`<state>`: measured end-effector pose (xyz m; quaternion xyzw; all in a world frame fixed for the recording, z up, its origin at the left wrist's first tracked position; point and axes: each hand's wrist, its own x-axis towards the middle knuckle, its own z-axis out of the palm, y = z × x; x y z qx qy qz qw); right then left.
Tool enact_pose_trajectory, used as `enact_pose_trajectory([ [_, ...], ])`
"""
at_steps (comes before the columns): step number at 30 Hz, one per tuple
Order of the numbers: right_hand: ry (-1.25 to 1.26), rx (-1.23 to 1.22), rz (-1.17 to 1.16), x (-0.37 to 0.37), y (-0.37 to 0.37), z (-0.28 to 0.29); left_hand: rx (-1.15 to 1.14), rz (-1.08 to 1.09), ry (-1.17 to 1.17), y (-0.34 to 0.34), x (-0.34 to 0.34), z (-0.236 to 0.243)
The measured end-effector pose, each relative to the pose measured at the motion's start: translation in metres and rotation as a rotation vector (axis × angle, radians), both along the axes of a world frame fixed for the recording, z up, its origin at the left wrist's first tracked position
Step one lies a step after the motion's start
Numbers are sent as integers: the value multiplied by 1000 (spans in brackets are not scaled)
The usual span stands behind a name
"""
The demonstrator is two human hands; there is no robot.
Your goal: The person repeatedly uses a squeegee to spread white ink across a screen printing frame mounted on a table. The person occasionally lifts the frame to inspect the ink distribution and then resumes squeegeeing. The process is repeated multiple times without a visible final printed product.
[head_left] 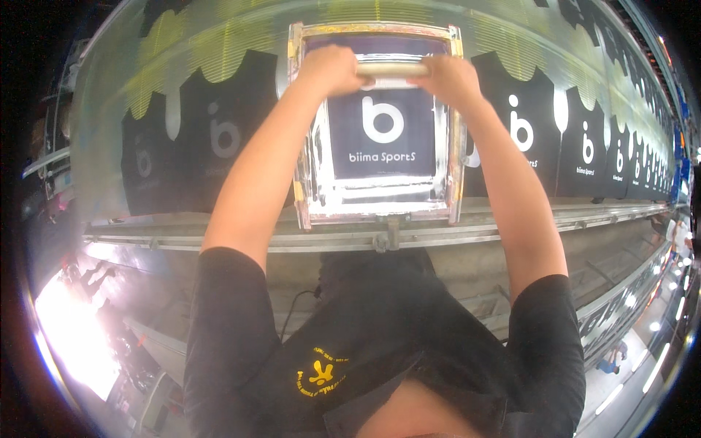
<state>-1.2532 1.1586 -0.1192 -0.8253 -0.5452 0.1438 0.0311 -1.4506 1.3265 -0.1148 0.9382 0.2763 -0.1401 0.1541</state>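
Bench [98, 139] w/ black cloths [230, 95]; L hand [328, 71] & R hand [454, 79] clamped on squeegee [394, 70]; uneven push might leave ink [387, 194] patchy.

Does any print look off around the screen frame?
Yes: left of the screen frame, the grey prints look fainter than the bright white prints right of it, though the design matches. I can't tell why.

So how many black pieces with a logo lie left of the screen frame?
2: one black piece partly behind the left forearm, and another black piece farther left.
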Motion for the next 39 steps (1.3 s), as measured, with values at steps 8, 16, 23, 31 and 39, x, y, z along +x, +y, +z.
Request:
enact_pose_trajectory([
  [8, 11, 151, -1, -4, -20, -27, -28, 77, -85, -16, -3, -20],
  [16, -45, 277, 88, -120, -191, -37, -92, 125, -43, -187, -123, -21],
  [23, 94, 277, 195, -155, -271, -20, 44, 130, -373, -284, -179, -15],
  [31, 68, 341, 202, -93, -204, 9, -190, -25, -31, -176, -117, 20],
  [39, 7, 15, -18, 28, 25, 4, 13, -34, -17, 35, 30, 2],
])
